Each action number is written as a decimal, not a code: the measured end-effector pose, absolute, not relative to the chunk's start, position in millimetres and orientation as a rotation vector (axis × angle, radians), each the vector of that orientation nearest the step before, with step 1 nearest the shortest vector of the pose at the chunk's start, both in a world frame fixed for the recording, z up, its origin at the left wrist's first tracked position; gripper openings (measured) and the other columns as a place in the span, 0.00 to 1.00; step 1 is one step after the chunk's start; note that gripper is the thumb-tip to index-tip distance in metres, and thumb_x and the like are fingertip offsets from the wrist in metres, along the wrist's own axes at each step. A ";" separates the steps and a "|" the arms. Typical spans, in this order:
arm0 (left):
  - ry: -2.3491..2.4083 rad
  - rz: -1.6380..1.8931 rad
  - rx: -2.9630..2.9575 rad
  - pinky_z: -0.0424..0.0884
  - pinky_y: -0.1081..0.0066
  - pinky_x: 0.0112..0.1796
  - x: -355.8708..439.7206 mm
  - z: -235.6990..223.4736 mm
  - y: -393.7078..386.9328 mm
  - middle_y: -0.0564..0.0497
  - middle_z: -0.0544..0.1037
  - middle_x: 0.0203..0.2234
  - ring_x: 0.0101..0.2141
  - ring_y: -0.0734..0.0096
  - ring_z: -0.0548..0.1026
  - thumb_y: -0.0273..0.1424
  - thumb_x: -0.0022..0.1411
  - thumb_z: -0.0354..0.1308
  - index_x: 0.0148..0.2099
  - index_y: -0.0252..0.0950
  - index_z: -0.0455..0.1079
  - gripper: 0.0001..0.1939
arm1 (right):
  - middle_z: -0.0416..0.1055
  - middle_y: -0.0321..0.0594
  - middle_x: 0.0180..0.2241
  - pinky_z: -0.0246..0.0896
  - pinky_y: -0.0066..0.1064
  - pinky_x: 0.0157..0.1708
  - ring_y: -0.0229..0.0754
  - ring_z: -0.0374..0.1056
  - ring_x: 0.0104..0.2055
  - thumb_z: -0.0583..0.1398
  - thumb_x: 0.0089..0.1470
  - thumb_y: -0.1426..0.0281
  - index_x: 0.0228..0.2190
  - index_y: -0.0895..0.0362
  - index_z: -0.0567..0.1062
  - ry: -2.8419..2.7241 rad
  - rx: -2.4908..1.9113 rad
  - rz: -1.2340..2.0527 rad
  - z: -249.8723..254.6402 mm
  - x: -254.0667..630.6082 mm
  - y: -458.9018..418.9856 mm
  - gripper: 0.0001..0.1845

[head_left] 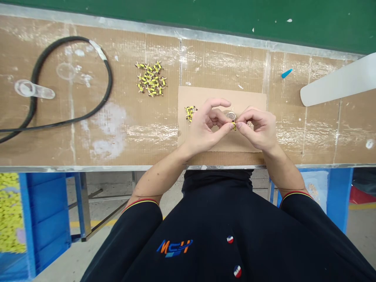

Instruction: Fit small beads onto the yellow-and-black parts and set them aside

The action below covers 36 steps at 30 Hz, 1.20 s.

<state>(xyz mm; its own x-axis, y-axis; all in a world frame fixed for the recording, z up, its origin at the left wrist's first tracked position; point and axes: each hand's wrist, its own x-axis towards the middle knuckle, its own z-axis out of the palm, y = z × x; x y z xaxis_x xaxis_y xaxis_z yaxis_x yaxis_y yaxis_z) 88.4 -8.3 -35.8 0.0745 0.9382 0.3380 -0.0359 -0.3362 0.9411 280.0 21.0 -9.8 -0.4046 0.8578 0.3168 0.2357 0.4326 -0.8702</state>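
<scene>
A small yellow and dark figure [234,126] is pinched at the fingertips between my two hands, over a cardboard sheet [223,92]. My left hand [204,127] grips it with thumb and finger, its index finger raised and curved. From the other side my right hand [260,128] holds it, thumb against curled fingers. Just beyond the fingertips stands a small clear round dish [232,115]. Tiny pale pieces [249,123] lie partly hidden behind my right fingers. Beside my left hand is a little heap of yellow and dark figures [190,112].
A larger heap of similar figures [151,79] lies left on the covered table. Farther left are a looped black cable [110,78] and a clear plastic piece [44,92]. A blue cone-shaped piece [286,73] and a long white object [337,80] are right. Blue crates [44,223] stand below.
</scene>
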 end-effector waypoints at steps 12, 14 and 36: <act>1.036 1.418 1.444 0.72 0.78 0.27 90.5 -38.7 -9.7 0.58 0.77 0.30 0.26 0.81 0.77 0.41 0.62 0.71 0.54 0.42 0.68 0.23 | 0.70 0.34 0.22 0.62 0.34 0.29 0.37 0.64 0.26 0.65 0.56 0.64 0.23 0.52 0.73 -1.854 -0.973 0.997 -7.8 278.0 20.6 0.12; 1.075 1.433 1.405 0.73 0.77 0.28 84.5 -41.4 -5.1 0.59 0.76 0.27 0.26 0.80 0.77 0.44 0.62 0.70 0.55 0.42 0.67 0.24 | 0.70 0.34 0.23 0.61 0.35 0.29 0.38 0.64 0.26 0.65 0.57 0.65 0.24 0.52 0.73 -1.810 -0.956 0.989 -7.5 282.8 23.4 0.11; 1.143 1.529 1.255 0.78 0.72 0.32 64.0 -52.9 13.5 0.56 0.80 0.29 0.29 0.74 0.80 0.49 0.60 0.71 0.52 0.44 0.68 0.25 | 0.75 0.42 0.32 0.59 0.45 0.46 0.50 0.68 0.41 0.59 0.62 0.68 0.31 0.53 0.78 -2.455 -1.315 0.345 -53.3 297.7 67.2 0.09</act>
<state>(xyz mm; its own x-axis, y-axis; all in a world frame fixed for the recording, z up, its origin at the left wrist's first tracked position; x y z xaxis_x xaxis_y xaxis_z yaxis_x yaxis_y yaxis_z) 64.0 13.5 -52.9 -0.1556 0.9606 0.2302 -0.0508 -0.2405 0.9693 297.7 67.2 -53.3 -0.5174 0.8375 0.1757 0.7567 0.5437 -0.3630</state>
